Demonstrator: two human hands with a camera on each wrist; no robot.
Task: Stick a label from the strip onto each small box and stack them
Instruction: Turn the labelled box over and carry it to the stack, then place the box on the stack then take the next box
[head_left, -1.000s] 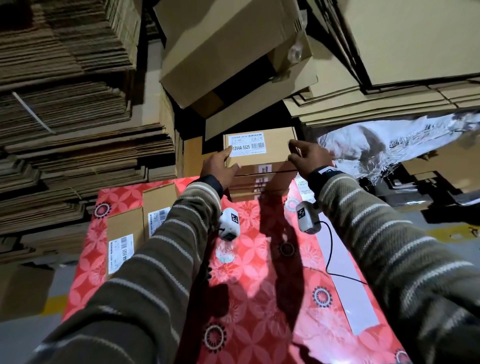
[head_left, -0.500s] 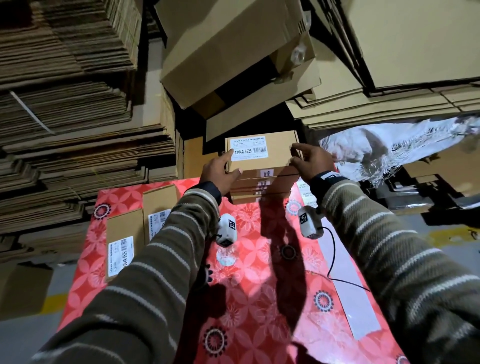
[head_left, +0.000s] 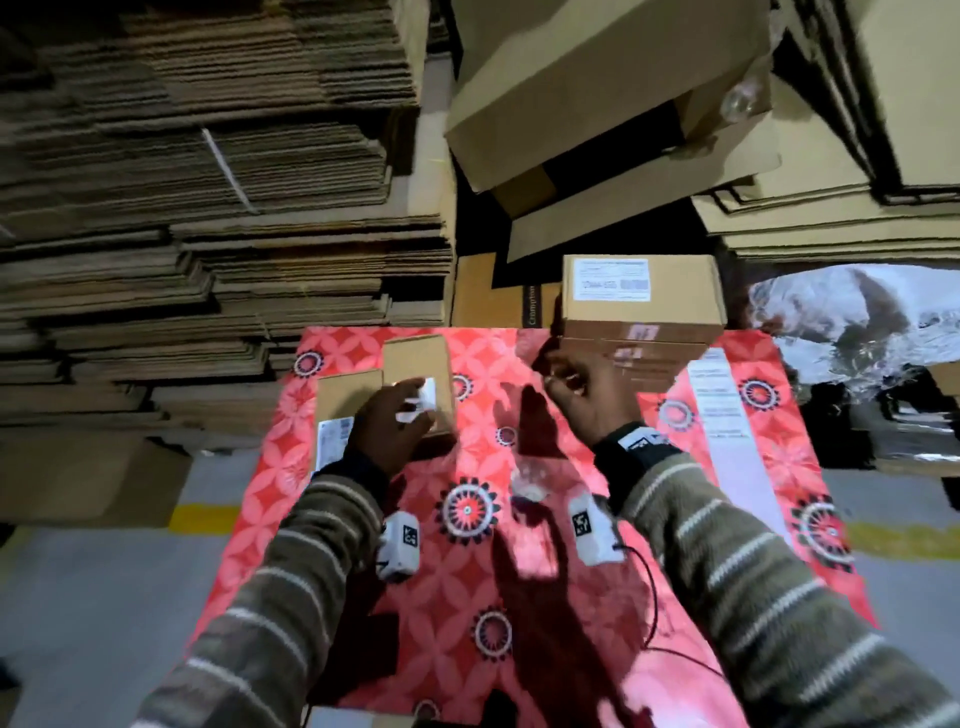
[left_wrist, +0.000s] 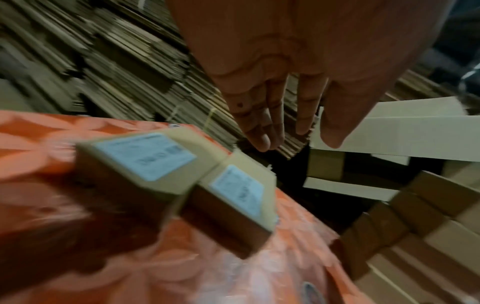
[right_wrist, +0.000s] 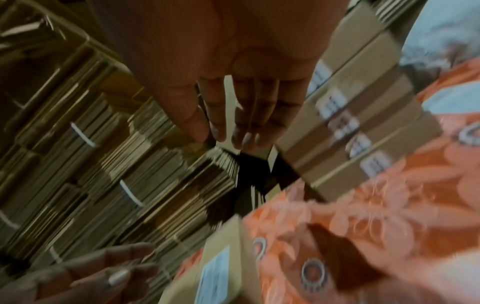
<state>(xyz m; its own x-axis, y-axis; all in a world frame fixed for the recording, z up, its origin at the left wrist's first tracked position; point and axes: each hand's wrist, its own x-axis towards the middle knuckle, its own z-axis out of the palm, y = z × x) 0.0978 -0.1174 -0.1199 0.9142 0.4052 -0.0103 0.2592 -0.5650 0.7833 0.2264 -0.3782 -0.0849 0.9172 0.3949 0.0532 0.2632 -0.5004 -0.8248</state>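
A stack of small brown boxes (head_left: 643, 317) stands at the far edge of the red floral tablecloth (head_left: 519, 561), its top box bearing a white label. Two more labelled small boxes (head_left: 415, 364) (head_left: 340, 410) lie side by side at the far left; the left wrist view shows them too (left_wrist: 137, 162) (left_wrist: 239, 195). My left hand (head_left: 402, 415) hovers over the right one with fingers straight (left_wrist: 293, 139), holding nothing. My right hand (head_left: 566, 376) is open just left of the stack (right_wrist: 358, 123), fingers extended (right_wrist: 228, 135). A white label strip (head_left: 719, 415) lies at the right.
Piles of flattened cardboard (head_left: 208, 234) rise behind and to the left of the table. Large cartons (head_left: 597, 104) lean overhead at the back. A silvery plastic sheet (head_left: 857, 312) lies to the right. A black cable (head_left: 654, 597) trails from my right wrist.
Both hands have let go of the top box on the stack. My left hand has swung left over the two loose boxes. My right hand has drawn back toward me.
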